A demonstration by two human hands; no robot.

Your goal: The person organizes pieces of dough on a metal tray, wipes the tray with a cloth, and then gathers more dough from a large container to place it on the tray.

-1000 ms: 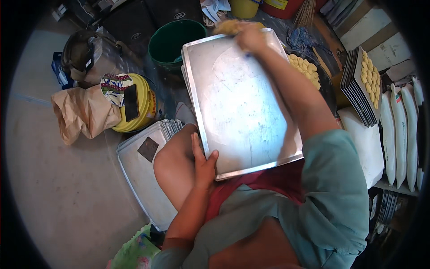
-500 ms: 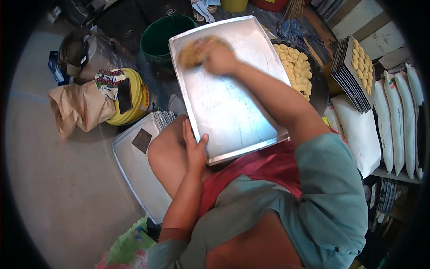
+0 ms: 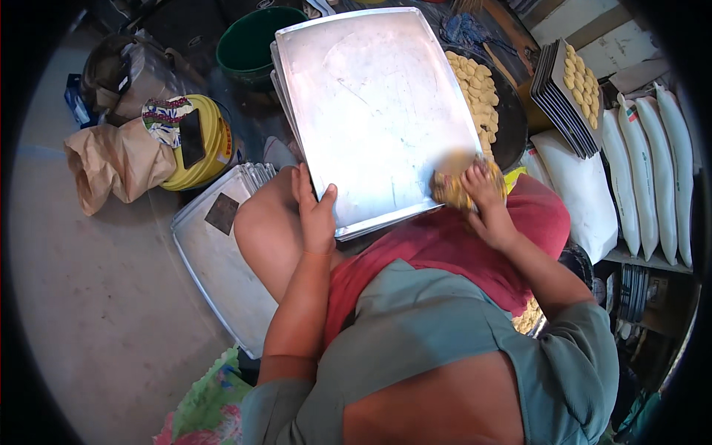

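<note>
A silver rectangular baking tray (image 3: 382,111) lies over my lap, on top of other trays whose edges show at its left side. My left hand (image 3: 317,219) holds its left rim near the lower corner, the thumb over the edge and the fingers along the outside. In my right hand (image 3: 488,194) is a bunched yellow-brown cloth (image 3: 449,190), pressed at the tray's lower right corner. Part of the cloth is blurred, and the fingers are curled over it.
More trays (image 3: 248,274) stand on the left, near a yellow bucket (image 3: 215,148) and a brown paper bag (image 3: 119,163). A green tub (image 3: 256,44) is at the back. To the right are a round pan of yellow dough pieces (image 3: 475,93), stacked dark trays (image 3: 549,104) and white sacks (image 3: 623,178).
My right hand has swept the cloth from the tray's far left corner to its near right corner. The left hand keeps its hold on the left rim.
</note>
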